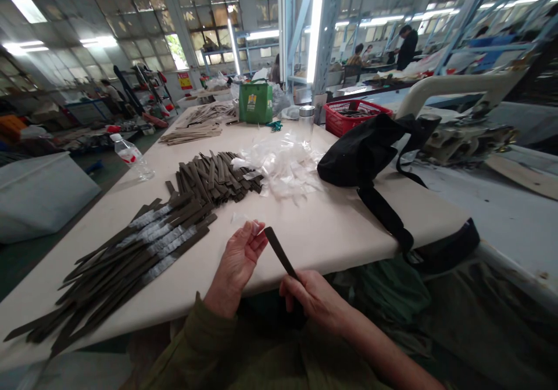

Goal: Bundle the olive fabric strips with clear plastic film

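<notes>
My right hand (pixel 311 297) is closed round a dark brown-grey strip (pixel 280 250), whose free end slants up and to the left over the table's front edge. Thumb and fingertips of my left hand (pixel 239 253) are pinched on a thin translucent plastic scrap (pixel 239 219), just left of the strip's tip. Left of my hands lies a fanned stack of similar strips (pixel 117 274), with crinkled whitish wrapping (pixel 161 236) across several of them. Behind it, a looser pile of dark strips (pixel 213 175) rests beside a heap of crumpled clear plastic (pixel 285 166).
The pale table (pixel 331 221) holds a black bag (pixel 361 151) with straps, a red basket (pixel 349 114), a clear tumbler (pixel 306 125), a green bag (pixel 256 102) and a plastic bottle (pixel 133 156) near the left edge. A machine (pixel 462 128) stands at right. People work far behind.
</notes>
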Action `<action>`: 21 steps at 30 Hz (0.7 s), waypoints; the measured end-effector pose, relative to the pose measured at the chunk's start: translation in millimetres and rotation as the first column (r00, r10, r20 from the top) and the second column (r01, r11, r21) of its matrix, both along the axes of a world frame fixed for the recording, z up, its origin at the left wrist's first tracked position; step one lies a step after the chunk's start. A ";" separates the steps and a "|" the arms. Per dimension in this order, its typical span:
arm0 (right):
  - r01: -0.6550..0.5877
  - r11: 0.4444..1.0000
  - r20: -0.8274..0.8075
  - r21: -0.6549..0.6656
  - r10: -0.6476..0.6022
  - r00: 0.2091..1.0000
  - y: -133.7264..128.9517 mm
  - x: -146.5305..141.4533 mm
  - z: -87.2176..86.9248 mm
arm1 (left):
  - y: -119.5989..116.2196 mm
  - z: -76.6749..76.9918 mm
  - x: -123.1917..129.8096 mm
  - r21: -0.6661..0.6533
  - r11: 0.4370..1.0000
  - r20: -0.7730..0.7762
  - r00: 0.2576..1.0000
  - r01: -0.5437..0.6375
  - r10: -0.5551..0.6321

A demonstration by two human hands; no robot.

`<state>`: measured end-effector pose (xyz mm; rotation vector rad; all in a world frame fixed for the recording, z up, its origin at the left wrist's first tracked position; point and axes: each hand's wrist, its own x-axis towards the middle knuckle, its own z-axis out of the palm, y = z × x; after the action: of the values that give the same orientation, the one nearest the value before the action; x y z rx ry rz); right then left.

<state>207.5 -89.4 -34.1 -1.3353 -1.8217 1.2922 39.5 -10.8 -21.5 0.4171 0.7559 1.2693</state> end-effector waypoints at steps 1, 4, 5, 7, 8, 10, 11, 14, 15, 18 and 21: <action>-0.003 1.000 0.007 0.008 0.003 1.000 0.2 -1.2 -1.8 | -0.7 0.6 1.5 0.005 1.000 0.002 1.000 0.006 -0.006; -0.006 1.000 0.034 0.012 0.006 0.999 3.5 -3.6 -1.4 | -3.8 2.6 4.3 0.003 1.000 -0.011 1.000 0.025 -0.025; -0.004 1.000 0.039 0.006 0.004 0.999 4.6 -4.4 -0.5 | -5.2 3.0 4.9 -0.004 1.000 -0.015 0.999 0.029 -0.029; -0.006 1.000 0.038 -0.014 0.007 0.999 6.1 -6.2 0.8 | -8.6 2.5 6.0 -0.015 0.999 -0.020 0.999 0.037 -0.038; -0.015 1.000 0.031 -0.028 0.016 0.999 6.4 -7.1 1.1 | -10.5 1.3 6.7 -0.017 0.999 -0.026 0.999 0.047 -0.047; -0.040 0.997 0.004 -0.060 0.040 0.999 6.5 -8.2 1.2 | -14.3 -2.5 8.1 -0.020 0.997 -0.045 0.996 0.075 -0.076; -0.053 0.996 -0.014 -0.077 0.052 0.999 6.3 -8.1 1.1 | -15.7 -4.7 8.4 -0.022 0.996 -0.055 0.994 0.092 -0.093; -0.066 0.993 -0.068 -0.098 0.059 0.996 3.8 -4.8 -0.7 | -14.4 -8.5 5.0 -0.018 0.996 -0.075 0.994 0.082 -0.083; -0.062 0.994 -0.074 -0.091 0.055 0.996 2.1 -3.0 -2.0 | -12.1 -8.3 2.2 -0.012 0.999 -0.074 0.996 0.046 -0.047; -0.038 0.998 -0.077 -0.057 0.034 0.996 -3.8 1.0 -8.3 | -4.9 -5.4 -6.4 0.007 0.995 -0.067 0.993 -0.097 0.097; -0.002 0.998 -0.117 -0.055 -0.005 0.993 -5.5 0.4 -13.4 | -10.7 -7.7 -3.4 0.019 0.996 -0.104 0.991 -0.085 0.087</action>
<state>208.0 -94.9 -47.6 -1.2610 -1.7168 1.3989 36.1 -21.5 -29.2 0.4695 0.8615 1.3423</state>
